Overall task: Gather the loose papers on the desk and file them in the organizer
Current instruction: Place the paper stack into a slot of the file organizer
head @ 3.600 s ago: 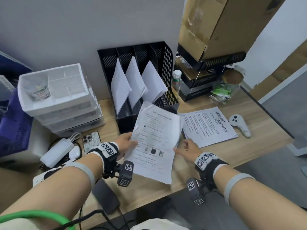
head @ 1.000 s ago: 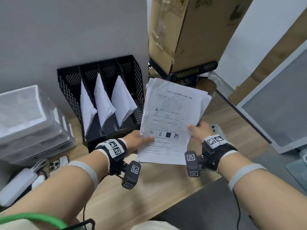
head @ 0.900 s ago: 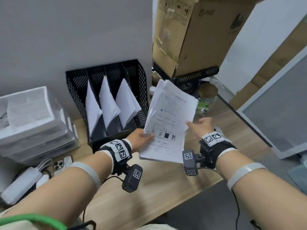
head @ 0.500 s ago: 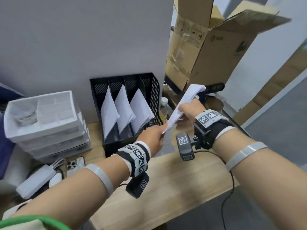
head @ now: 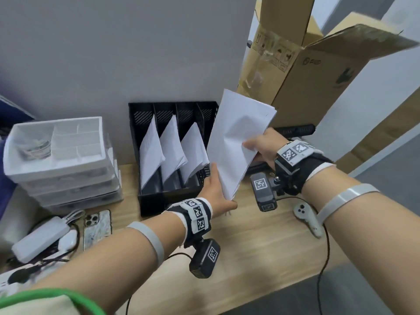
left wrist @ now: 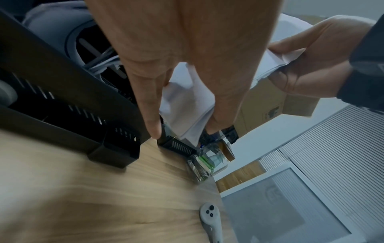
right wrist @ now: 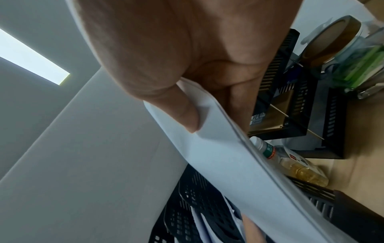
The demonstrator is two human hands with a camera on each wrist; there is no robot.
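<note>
A stack of white papers (head: 236,142) stands tilted on its lower edge, blank side toward me, right in front of the right end of the black mesh organizer (head: 150,201). My left hand (head: 218,189) holds the stack's lower corner, and in the left wrist view the sheets (left wrist: 187,106) sit between its finger and thumb. My right hand (head: 254,148) pinches the stack's right edge, thumb on top of the papers (right wrist: 228,164). Three organizer slots each hold folded sheets (head: 170,151). The stack hides the rightmost slot.
White drawer boxes (head: 59,155) stand left of the organizer, with a phone (head: 97,226) and a white charger (head: 41,237) in front. A white controller (head: 306,219) lies on the desk at right. A cardboard box (head: 306,71) sits on a black rack; a bottle (right wrist: 290,164) and jar (right wrist: 343,49) stand nearby.
The stack went from printed side up between both hands to edge-on, and now shows its blank side by the organizer's right end. The last loose sheet is off the desk.
</note>
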